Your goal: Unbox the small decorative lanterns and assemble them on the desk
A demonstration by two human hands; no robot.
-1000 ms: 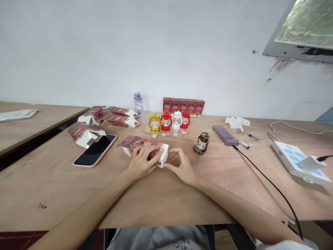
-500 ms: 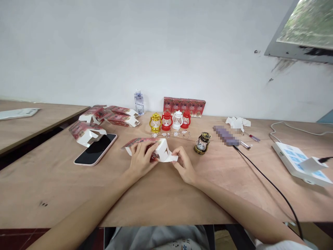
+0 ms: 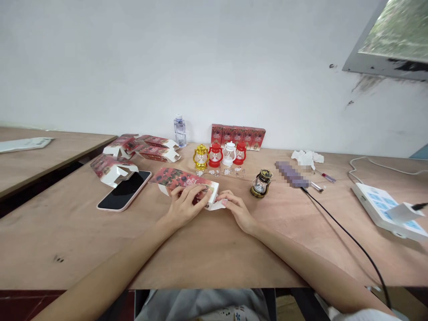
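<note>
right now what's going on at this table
A person's two hands are on a red box on the wooden table. The left hand holds its body; the right hand has its fingers at the white flap on the end, which sticks out. A bronze lantern stands to the right, with four other lanterns lined up behind.

Red carton (image 3: 177, 177), upright red boxes (image 3: 238, 135), printed words too blurred to read
</note>
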